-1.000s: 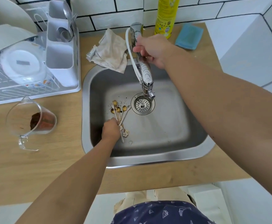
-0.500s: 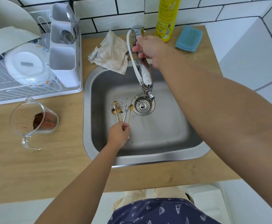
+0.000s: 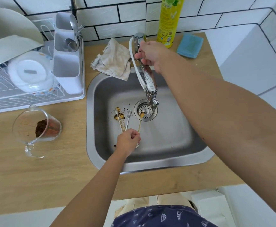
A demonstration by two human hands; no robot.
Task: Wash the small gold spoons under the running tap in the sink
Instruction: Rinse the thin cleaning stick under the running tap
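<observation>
No readable text from my feed. Yellow bottle [image 3: 167,22] at back of bench carries printed label with green leaf graphic, small print lines and round seals lower down, all too blurred for me to make out letters or brand. White lid [image 3: 30,71] in dish rack [image 3: 35,97] has grey rectangular patch, blank from here. Cloth [image 3: 113,63] beside tap shows small tag at edge, illegible. No numbers or signs elsewhere.
</observation>
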